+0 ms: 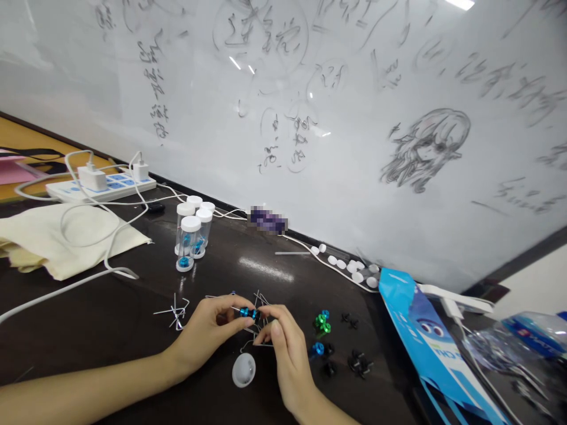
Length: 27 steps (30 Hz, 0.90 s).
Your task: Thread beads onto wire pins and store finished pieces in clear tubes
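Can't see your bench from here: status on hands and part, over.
Left hand and right hand both pinching blue part over dark table. White cap lies between wrists. Bent wires lie left, apart.

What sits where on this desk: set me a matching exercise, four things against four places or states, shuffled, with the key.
Things
1. blue part
2. clear vials
3. loose white lid
4. power strip

Places or states
A. farthest to the left
B. lying on the table, nearer the person than the fingertips
C. pinched between left hand and right hand
D. standing upright in a cluster, white-capped

Pairs: 1-C, 2-D, 3-B, 4-A
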Tool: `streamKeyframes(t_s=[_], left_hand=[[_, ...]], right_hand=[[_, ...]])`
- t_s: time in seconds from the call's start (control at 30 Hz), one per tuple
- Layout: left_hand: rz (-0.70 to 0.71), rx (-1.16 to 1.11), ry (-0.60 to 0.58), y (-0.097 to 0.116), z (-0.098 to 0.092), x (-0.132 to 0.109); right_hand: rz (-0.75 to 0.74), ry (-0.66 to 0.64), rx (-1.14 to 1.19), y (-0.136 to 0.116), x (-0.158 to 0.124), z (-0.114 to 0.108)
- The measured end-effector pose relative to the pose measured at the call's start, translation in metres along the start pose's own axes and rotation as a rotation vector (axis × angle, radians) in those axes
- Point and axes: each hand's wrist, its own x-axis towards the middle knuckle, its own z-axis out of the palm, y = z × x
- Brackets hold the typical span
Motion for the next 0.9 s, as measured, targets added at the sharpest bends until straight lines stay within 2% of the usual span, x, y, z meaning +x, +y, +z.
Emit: streamKeyframes(t_s=[0.9], left_hand=[[0.008, 0.008, 0.005, -0.0041, 0.0002, -0.0001]], right_hand=[[-0.017, 0.005, 0.049, -0.0012, -0.0006, 0.0006]])
